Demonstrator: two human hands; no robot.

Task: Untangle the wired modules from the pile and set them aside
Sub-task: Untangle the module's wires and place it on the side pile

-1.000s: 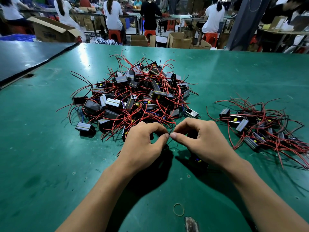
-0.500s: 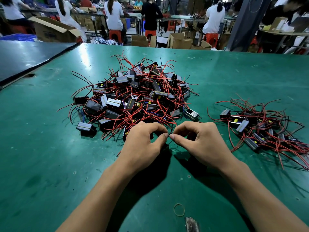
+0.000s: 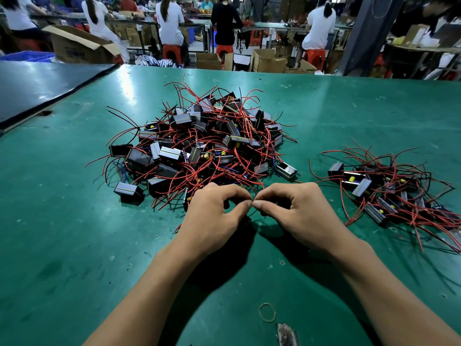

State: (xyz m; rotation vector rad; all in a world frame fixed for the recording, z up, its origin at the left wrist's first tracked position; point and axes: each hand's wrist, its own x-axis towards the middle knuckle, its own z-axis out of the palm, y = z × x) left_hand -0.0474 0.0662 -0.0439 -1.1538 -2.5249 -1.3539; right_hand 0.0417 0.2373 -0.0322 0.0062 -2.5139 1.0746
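Pinching one wire (image 3: 260,187) at the pile's (image 3: 207,146) near edge: left hand (image 3: 214,216) and right hand (image 3: 299,213), thumb to forefinger, tips nearly touching. Module hidden under hands. Advice: ease apart slowly, follow the wire, no yanking. Sorted heap (image 3: 389,193) lies right.

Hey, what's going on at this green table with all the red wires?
A person is sorting wired modules on the table. The left hand and right hand meet fingertip to fingertip at the near edge of the big pile, each apparently pinching a red wire between thumb and forefinger. A smaller pile of modules lies apart on the right. A rubber band lies near the person.
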